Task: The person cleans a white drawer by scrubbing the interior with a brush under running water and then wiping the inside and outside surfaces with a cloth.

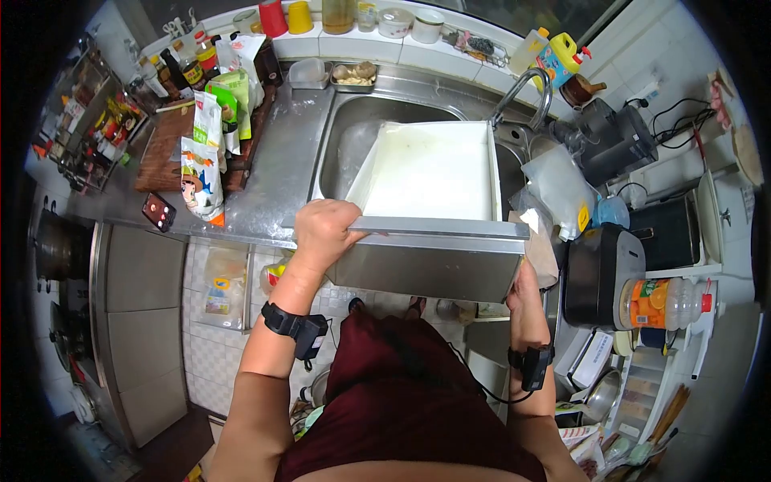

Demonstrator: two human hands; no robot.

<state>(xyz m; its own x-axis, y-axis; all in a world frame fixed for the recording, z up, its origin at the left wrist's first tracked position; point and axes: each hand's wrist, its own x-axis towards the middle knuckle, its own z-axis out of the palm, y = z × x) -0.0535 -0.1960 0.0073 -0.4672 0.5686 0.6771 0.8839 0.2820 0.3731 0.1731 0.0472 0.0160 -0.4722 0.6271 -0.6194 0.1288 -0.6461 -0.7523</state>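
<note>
A white drawer with a grey metal front (434,173) rests over the steel sink (345,132), its front panel facing my body. My left hand (325,229) is closed round the top edge of the front panel at its left end. At the panel's right end, my right hand (524,285) grips the side edge lower down, its fingers partly hidden behind the panel. The inside of the drawer looks bare and white. The curved faucet (522,92) stands just behind the drawer's far right corner.
Left of the sink, food bags (201,173) lie on a wooden board (165,145), with a phone (159,211) near the counter edge. Plastic bags (562,189), a black appliance (602,277) and a large orange-labelled bottle (662,304) stand on the right. Jars line the back ledge.
</note>
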